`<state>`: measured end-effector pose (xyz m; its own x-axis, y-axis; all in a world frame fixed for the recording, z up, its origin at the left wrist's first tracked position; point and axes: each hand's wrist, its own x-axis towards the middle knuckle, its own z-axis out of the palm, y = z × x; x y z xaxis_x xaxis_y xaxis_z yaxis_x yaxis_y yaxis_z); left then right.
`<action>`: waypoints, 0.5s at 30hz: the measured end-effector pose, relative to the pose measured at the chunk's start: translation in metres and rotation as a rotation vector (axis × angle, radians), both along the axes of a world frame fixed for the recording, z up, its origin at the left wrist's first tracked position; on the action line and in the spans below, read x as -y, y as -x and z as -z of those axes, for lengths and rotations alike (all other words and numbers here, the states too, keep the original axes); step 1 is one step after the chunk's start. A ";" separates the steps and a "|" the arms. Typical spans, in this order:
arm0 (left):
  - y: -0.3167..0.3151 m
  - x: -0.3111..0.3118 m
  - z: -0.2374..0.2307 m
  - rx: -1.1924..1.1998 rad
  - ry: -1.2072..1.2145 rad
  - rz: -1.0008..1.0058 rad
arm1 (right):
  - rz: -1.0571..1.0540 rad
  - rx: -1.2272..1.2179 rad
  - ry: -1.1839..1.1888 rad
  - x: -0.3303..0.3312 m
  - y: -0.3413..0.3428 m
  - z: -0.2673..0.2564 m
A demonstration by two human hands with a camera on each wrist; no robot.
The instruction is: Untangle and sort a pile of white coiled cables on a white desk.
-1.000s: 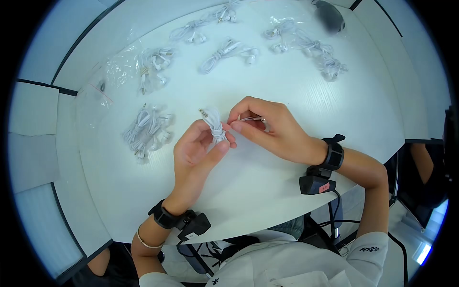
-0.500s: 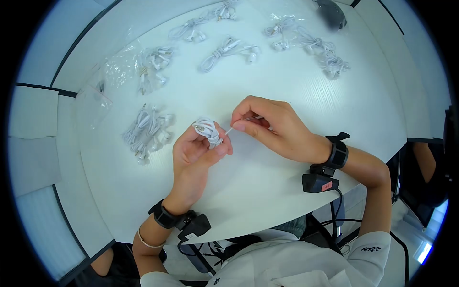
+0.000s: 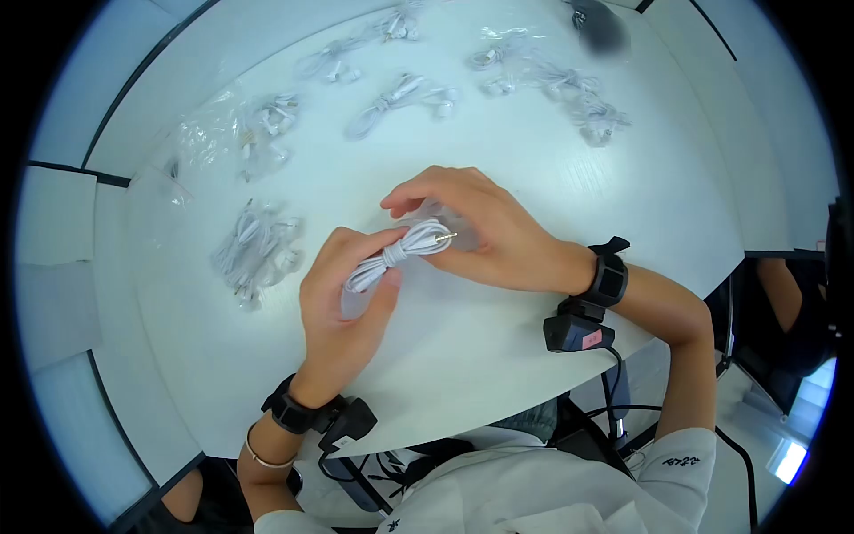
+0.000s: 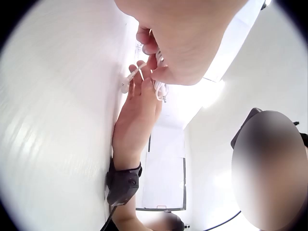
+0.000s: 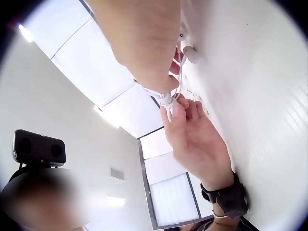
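Note:
Between the fingers and thumb of the left hand (image 3: 342,289), a white earphone cable bundle (image 3: 394,255) is pinched, its middle wrapped round with cable. A metal plug (image 3: 445,238) sticks out at its right end. The right hand (image 3: 498,231) curves round that end, its thumb under the bundle and its fingers raised above. White earbuds hang by the right hand; one earbud (image 4: 125,85) shows in the left wrist view, another earbud (image 5: 191,54) in the right wrist view. The right fingertips are partly hidden there.
A pile of coiled earphones (image 3: 256,249) lies left of the hands. Farther back are a single bundle (image 3: 391,102), bagged earphones (image 3: 267,125) at the left, more bundles (image 3: 596,111) at the right and a dark rounded object (image 3: 600,28) at the far edge.
The bundle has turned from roughly upright to lying sideways, its plug now pointing right. The right hand has come in from pulling a thin strand and now curves round the bundle's end.

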<state>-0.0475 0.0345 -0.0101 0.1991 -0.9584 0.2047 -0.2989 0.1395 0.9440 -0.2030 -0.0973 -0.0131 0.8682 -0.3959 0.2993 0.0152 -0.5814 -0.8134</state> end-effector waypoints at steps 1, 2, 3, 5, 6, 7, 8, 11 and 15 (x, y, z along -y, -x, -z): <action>-0.001 0.000 0.000 0.044 -0.001 0.017 | 0.003 0.020 0.020 0.000 -0.001 0.001; -0.001 0.000 -0.001 0.035 -0.006 -0.003 | -0.005 0.010 0.026 -0.001 -0.002 0.000; 0.000 0.000 -0.001 0.024 -0.011 -0.024 | -0.015 -0.001 0.033 -0.002 -0.002 -0.003; 0.003 -0.001 -0.002 -0.014 -0.018 -0.076 | -0.034 -0.014 0.030 -0.003 -0.001 -0.007; 0.005 -0.001 -0.002 -0.041 -0.019 -0.106 | -0.043 -0.017 0.021 -0.003 -0.001 -0.008; 0.006 -0.001 -0.003 -0.069 -0.020 -0.135 | -0.050 -0.021 0.013 -0.003 -0.001 -0.008; 0.006 0.000 -0.002 -0.092 -0.004 -0.139 | -0.017 0.030 -0.045 -0.005 -0.002 -0.004; 0.003 -0.001 0.003 -0.021 -0.016 -0.065 | -0.060 0.001 -0.054 -0.002 0.000 -0.004; 0.000 0.001 0.007 0.031 0.071 -0.062 | -0.050 0.038 -0.140 -0.004 -0.001 -0.003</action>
<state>-0.0477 0.0339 -0.0174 0.2497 -0.9273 0.2790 -0.3379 0.1865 0.9225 -0.2024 -0.0930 -0.0103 0.8770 -0.3922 0.2777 0.0743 -0.4603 -0.8847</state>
